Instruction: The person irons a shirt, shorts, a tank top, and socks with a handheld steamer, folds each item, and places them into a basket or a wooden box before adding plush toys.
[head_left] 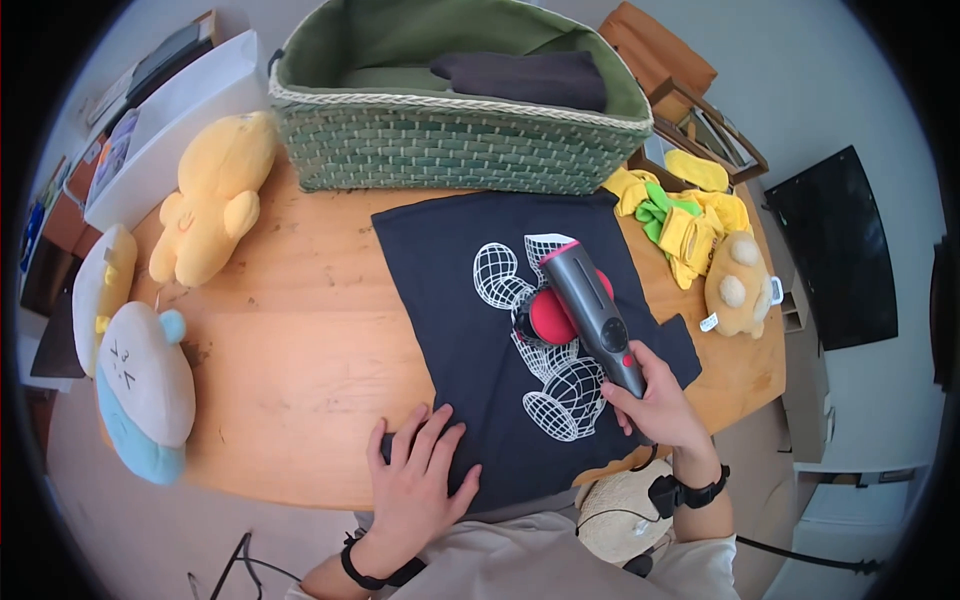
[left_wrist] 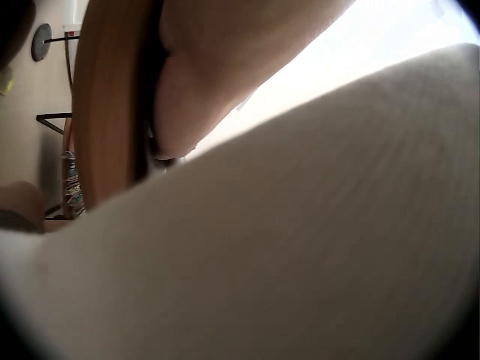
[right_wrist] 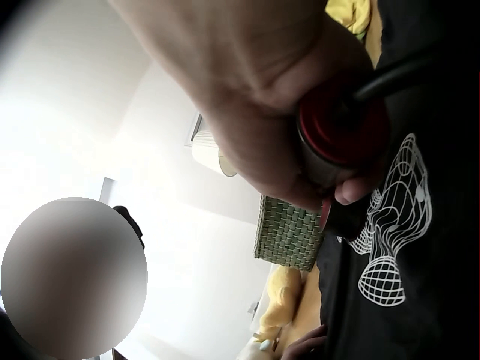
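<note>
pressing flat on the near hem of the black t-shirt [head_left: 470, 300], the left hand [head_left: 415, 487] has its fingers straight and spread, pinning the cloth at the table [head_left: 300, 370] edge around 6 o'clock. just to its right, at about 5 o'clock, the right hand [head_left: 660, 405] is wrapped tight around the handle of a grey handheld steamer [head_left: 590, 310] with a red head. the steamer's long axis runs from the hand up toward 11 o'clock, head down on the white wireframe mouse print in the middle of the shirt. so the tool lies straight ahead of the right hand, which is the nearer one to it; the left only holds the fabric.

further out, a round white and blue plush [head_left: 145, 390] sits at 9 o'clock, a yellow plush [head_left: 215, 195] at 10 o'clock, and a tan plush [head_left: 738, 285] plus a heap of yellow and green clothes [head_left: 680, 215] at 2 o'clock. at 12 o'clock sits a green woven basket [head_left: 450, 140] with a dark folded garment [head_left: 530, 78] inside.

no readable brand or writing anywhere; the tag on the tan plush is too small to read.
</note>
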